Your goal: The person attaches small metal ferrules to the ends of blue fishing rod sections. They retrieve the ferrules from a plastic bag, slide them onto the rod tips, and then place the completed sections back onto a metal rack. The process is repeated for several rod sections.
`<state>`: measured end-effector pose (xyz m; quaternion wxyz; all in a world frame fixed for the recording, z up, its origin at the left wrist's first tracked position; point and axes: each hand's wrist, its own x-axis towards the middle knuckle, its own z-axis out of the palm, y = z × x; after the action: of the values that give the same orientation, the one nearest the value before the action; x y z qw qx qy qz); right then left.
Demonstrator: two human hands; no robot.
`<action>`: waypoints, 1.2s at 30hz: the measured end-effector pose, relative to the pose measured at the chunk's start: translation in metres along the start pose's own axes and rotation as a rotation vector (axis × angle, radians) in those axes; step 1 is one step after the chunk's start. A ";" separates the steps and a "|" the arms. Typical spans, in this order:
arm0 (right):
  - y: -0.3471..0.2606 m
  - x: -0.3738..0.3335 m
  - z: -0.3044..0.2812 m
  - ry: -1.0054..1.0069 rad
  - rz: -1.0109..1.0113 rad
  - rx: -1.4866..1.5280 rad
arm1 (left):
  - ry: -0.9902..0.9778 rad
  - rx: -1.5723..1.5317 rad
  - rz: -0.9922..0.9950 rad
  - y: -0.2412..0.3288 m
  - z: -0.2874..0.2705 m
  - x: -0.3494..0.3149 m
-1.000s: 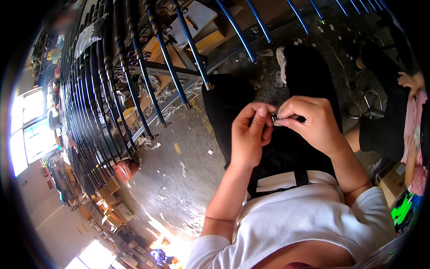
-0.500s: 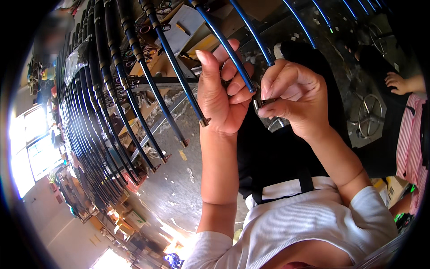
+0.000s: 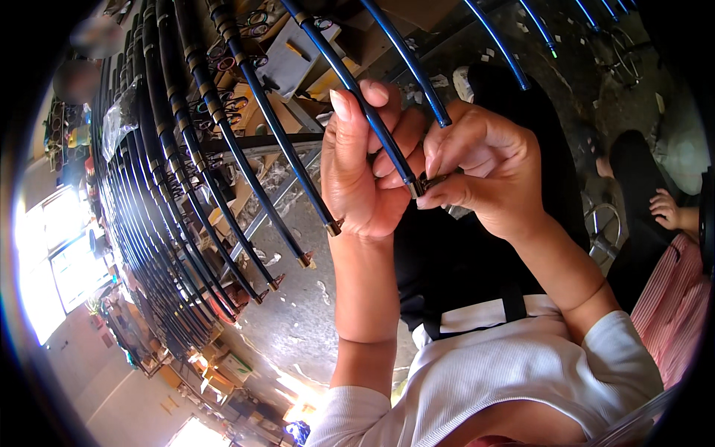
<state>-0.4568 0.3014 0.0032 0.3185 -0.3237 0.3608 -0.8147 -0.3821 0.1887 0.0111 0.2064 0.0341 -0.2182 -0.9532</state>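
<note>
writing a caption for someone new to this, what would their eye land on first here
Probably the long row of dark and blue rods, fanning across the upper left. Next, near the centre, one rod lies across the left hand, while the right hand pinches a small dark piece at its tip. The glaring window at the far left also stands out.

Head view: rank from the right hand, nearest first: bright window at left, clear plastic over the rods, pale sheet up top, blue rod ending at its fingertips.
From the right hand:
1. Blue rod: end right at the fingertips.
2. Pale sheet: upper left.
3. Clear plastic: farther left, over the rods.
4. Bright window: far left, background.
</note>
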 end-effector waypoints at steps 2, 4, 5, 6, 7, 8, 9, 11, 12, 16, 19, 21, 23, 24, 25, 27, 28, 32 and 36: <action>-0.001 0.000 0.000 -0.031 -0.008 -0.050 | 0.014 0.039 0.010 0.000 0.002 -0.002; -0.001 0.000 0.000 -0.036 -0.005 -0.048 | 0.020 0.030 0.020 -0.001 0.003 -0.003; 0.001 -0.001 0.001 -0.023 0.000 -0.027 | 0.015 -0.003 0.021 -0.003 0.003 -0.002; 0.001 -0.001 0.001 -0.010 0.005 -0.006 | 0.010 -0.037 0.021 -0.005 0.002 -0.001; 0.000 -0.003 0.000 0.013 0.056 0.029 | 0.001 -0.041 0.010 -0.006 0.001 -0.001; -0.003 -0.004 0.001 0.030 0.109 0.071 | -0.003 -0.041 0.003 -0.005 0.001 -0.002; -0.005 -0.005 0.003 0.048 0.163 0.113 | -0.008 -0.040 -0.003 -0.004 0.001 -0.003; -0.008 -0.006 0.009 0.082 0.165 0.073 | -0.005 -0.009 0.034 -0.005 0.002 -0.004; -0.008 -0.006 0.011 0.100 0.166 0.053 | -0.004 0.006 0.053 -0.006 0.003 -0.005; 0.006 -0.013 0.018 0.189 0.077 -0.021 | 0.019 0.039 0.029 -0.003 -0.001 -0.006; 0.009 -0.009 0.016 0.180 0.057 -0.142 | 0.077 0.076 0.034 -0.001 0.001 -0.006; 0.009 -0.011 0.018 0.198 0.081 -0.096 | 0.054 0.088 0.050 -0.002 0.000 -0.007; 0.008 -0.011 0.022 0.225 0.110 -0.048 | 0.058 0.097 0.038 0.001 0.000 -0.007; 0.007 -0.011 0.025 0.242 0.127 -0.021 | 0.067 0.117 0.032 0.001 0.002 -0.006; 0.007 -0.011 0.026 0.260 0.143 0.005 | 0.077 0.137 0.026 0.002 0.004 -0.006; 0.009 -0.009 0.023 0.235 0.136 -0.002 | 0.144 0.146 0.027 0.001 0.007 -0.007; 0.010 -0.010 0.021 0.222 0.133 -0.005 | 0.158 0.167 0.030 0.000 0.006 -0.008; 0.014 -0.028 0.012 0.136 0.078 -0.229 | 0.329 0.186 -0.010 -0.004 0.006 -0.010; 0.001 -0.032 0.000 -0.037 -0.124 -0.932 | 0.522 0.342 -0.073 -0.031 -0.008 -0.029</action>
<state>-0.4376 0.3253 -0.0071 0.0964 -0.4674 0.6623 -0.5776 -0.3665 0.2226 -0.0097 0.2123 0.3200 -0.3138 -0.8684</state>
